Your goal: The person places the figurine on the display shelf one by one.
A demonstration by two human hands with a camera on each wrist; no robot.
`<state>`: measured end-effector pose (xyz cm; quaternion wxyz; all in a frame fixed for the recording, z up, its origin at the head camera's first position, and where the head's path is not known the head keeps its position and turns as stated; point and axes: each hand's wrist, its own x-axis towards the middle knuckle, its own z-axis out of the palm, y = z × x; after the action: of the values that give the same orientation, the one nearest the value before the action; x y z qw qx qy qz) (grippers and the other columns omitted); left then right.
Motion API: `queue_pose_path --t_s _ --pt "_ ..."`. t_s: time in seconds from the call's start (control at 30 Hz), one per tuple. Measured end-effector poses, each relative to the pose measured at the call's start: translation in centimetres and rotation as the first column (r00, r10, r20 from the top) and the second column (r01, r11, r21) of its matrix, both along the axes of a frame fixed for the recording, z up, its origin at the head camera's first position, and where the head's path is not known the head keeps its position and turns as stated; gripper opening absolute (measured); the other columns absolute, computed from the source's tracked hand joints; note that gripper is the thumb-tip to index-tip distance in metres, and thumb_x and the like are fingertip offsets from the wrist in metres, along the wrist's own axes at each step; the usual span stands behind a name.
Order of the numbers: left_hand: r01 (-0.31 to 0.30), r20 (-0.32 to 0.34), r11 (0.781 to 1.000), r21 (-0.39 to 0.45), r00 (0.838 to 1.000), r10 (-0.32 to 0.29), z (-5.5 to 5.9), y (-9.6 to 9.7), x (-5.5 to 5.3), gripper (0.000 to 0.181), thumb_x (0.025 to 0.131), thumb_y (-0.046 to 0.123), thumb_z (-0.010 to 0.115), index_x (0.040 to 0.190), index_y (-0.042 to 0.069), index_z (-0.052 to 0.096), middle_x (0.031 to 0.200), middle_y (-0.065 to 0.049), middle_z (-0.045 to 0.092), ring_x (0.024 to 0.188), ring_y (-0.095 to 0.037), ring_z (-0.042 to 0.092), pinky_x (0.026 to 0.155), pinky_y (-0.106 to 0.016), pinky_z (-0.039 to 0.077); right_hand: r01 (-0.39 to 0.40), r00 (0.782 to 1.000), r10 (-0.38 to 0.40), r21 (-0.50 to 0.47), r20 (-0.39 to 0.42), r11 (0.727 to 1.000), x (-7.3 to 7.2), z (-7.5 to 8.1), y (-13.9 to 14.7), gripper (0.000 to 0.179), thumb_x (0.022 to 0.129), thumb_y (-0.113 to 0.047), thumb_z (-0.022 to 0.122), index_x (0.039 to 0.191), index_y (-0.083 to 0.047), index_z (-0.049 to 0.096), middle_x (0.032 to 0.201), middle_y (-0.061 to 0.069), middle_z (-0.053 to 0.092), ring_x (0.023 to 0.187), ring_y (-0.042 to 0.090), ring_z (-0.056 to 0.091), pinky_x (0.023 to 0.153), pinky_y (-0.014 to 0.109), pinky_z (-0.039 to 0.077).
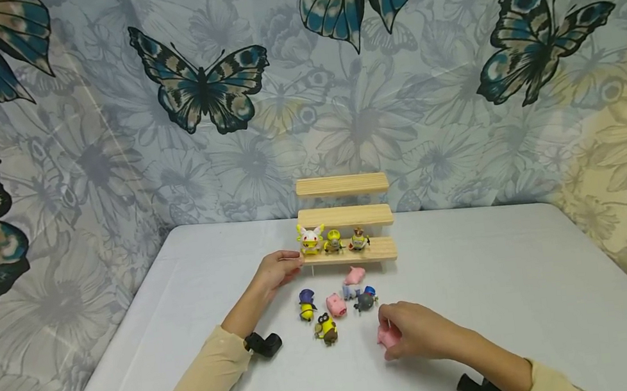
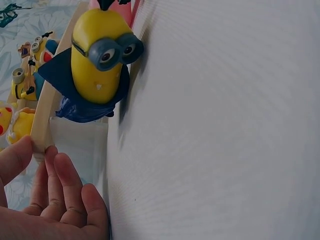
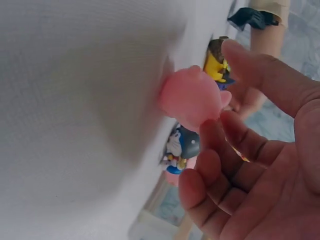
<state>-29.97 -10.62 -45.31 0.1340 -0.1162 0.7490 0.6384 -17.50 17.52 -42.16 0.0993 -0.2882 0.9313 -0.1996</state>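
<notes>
In the head view my left hand [image 1: 280,269] pinches the left end of the lowest shelf of a wooden display stand [image 1: 380,249], thumb and fingertips at its edge. My right hand [image 1: 418,330] is around a small pink pig figure [image 1: 388,336] on the table. In the right wrist view a gap shows between thumb [image 3: 237,55] and pig; the fingertips are at its near side. Between the hands lie a purple-hatted minion figure [image 1: 306,306], a brown-and-yellow minion [image 1: 325,329], a pink pig [image 1: 336,305], another pink pig [image 1: 354,275] and a dark grey figure with blue [image 1: 366,299].
On the lowest shelf stand a white-and-yellow figure [image 1: 311,241] and two minion figures, one of them yellow-headed [image 1: 333,241]. Two upper shelves [image 1: 341,185] rise behind. The white table [image 1: 503,277] reaches back to a butterfly-patterned cloth [image 1: 253,176].
</notes>
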Motion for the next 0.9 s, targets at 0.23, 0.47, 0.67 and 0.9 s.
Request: queue_pose_path --t_s 0.23,0.47,0.67,0.9 --pt "-0.007 0.001 1.0 0.008 1.0 0.007 -0.1 0.0 -0.2 0.031 0.089 0.018 0.071 0.118 0.008 0.066 0.089 0.003 0.07 0.082 -0.009 0.065 0.074 -0.025 0.048 0.057 0.998 -0.057 0.018 -0.033 0.998 -0.3 -0.1 0.1 0.027 0.07 -0.016 0.081 0.088 -0.015 0.061 0.071 -0.006 0.051 0.067 0.009 0.043 0.059 0.023 0.036" --pt "-0.003 0.0 1.0 0.006 1.0 0.003 -0.3 -0.1 -0.1 0.032 0.089 0.018 0.071 0.118 0.007 0.065 0.09 0.002 0.071 0.086 -0.011 0.066 0.075 -0.026 0.049 0.023 0.996 -0.022 0.01 -0.085 1.0 -0.8 -0.1 0.6 0.022 0.072 -0.008 0.075 0.093 -0.01 0.069 0.074 -0.006 0.054 0.07 0.008 0.044 0.062 0.024 0.039" --pt "-0.001 -0.002 1.0 -0.002 1.0 0.001 -0.3 -0.1 -0.1 0.032 0.089 0.019 0.071 0.118 0.008 0.065 0.092 0.002 0.071 0.084 -0.01 0.065 0.075 -0.026 0.049 -0.014 0.991 0.016 0.014 -0.133 1.0 -1.4 0.0 1.0 0.024 0.074 0.003 0.073 0.093 -0.012 0.077 0.077 -0.006 0.056 0.07 0.006 0.043 0.062 0.022 0.038" --pt "-0.003 -0.005 1.0 0.005 1.0 0.003 -0.2 0.0 -0.1 0.032 0.089 0.018 0.071 0.119 0.008 0.065 0.086 0.004 0.069 0.078 -0.007 0.063 0.07 -0.023 0.048 0.013 0.995 -0.01 0.025 -0.1 1.0 -1.9 0.2 1.1 0.02 0.078 0.001 0.074 0.091 -0.014 0.078 0.076 -0.007 0.057 0.064 0.004 0.042 0.058 0.021 0.036"
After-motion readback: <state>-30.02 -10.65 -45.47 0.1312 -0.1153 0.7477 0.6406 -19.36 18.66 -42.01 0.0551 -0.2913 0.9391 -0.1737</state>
